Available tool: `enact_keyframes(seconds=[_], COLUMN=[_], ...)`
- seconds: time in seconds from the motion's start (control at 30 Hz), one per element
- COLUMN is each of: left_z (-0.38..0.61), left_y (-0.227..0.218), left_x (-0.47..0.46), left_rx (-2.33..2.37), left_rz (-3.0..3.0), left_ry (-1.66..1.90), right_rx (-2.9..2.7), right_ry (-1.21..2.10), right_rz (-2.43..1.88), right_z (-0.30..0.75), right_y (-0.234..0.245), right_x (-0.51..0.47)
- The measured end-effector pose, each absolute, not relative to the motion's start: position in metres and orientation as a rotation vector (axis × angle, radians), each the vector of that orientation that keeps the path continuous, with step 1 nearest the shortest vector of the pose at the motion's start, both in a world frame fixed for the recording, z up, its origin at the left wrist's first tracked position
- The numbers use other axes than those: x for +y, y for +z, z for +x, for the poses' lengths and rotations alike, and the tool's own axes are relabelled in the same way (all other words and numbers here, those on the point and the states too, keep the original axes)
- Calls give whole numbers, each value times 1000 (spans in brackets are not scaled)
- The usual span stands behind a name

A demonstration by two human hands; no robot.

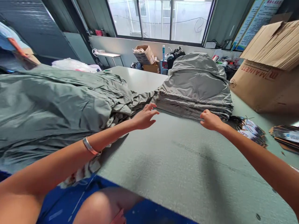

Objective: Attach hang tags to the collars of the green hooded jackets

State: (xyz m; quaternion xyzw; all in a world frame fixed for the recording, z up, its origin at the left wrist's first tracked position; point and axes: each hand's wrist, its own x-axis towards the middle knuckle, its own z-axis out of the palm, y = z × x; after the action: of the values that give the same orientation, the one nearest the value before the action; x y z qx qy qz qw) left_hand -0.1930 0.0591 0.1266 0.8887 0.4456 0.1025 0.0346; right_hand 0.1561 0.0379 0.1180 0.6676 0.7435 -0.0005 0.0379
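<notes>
Head view, left hand [144, 117] open and empty, right hand [211, 120] half-curled against stacked grey folded garments [195, 90]

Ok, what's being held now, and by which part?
Nothing in the left hand, open beside the green pile. The right hand touches the folded stack at its front edge; whether it grips cannot be told.

Stack of folded grey fabric [195, 84], lying flat
</notes>
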Motion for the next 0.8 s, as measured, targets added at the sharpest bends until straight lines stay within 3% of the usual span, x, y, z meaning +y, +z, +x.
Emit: enact_keyframes(seconds=[0.2,0.33,0.57,0.73,0.8], left_z=[-257,-302,-333,-333,-331], left_y=[155,159,147,182,200], left_x=[-6,-15,-11,-27,-38], left_rx=[1922,2394,2228,2270,2263], left_rz=[2635,2351,2138,2274,2238], left_ry=[356,603,905,725,777], right_rx=[2398,2491,2595,2647,2639], right_ry=[-54,-100,-266,-522,-769], right_rz=[1774,1612,1504,1508,1531], right_z=[71,7,-73,-98,-107], right_y=[112,113,109,102,98], right_x=[18,14,17,27,34])
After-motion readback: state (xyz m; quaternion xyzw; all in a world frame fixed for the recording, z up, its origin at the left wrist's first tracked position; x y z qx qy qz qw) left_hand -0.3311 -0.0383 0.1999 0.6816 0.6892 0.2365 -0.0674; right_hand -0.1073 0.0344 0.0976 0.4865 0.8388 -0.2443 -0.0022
